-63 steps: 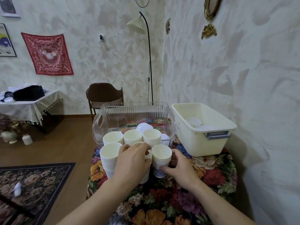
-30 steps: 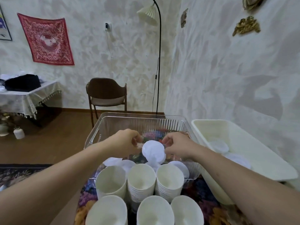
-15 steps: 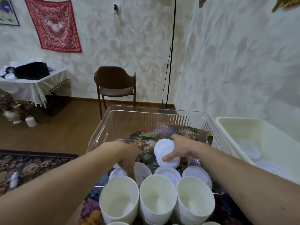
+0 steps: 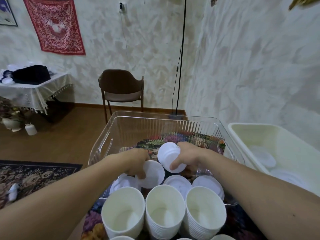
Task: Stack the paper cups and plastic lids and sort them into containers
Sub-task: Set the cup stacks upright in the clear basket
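Both hands reach into a clear plastic bin [image 4: 121,129] on the flowered table. My right hand [image 4: 187,155] grips a small stack of white plastic lids [image 4: 168,156], tilted on edge above the bin floor. My left hand [image 4: 136,163] holds a single white lid [image 4: 153,174] just left of that stack. More white lids [image 4: 178,183] lie flat along the bin's near wall. Three stacks of white paper cups [image 4: 164,212] stand on the table in front of the bin, and rims of further cups show at the bottom edge.
A cream plastic tub [image 4: 245,134] with a few white lids inside stands to the right of the bin, close to the wall. Beyond the table are a brown chair [image 4: 121,87], a floor lamp pole [image 4: 180,66] and a side table with a lace cloth [image 4: 31,92].
My hands left the cup stacks and reached forward into the clear bin. My right hand has kept its grip on the lid stack; my left hand has picked up a single lid beside it.
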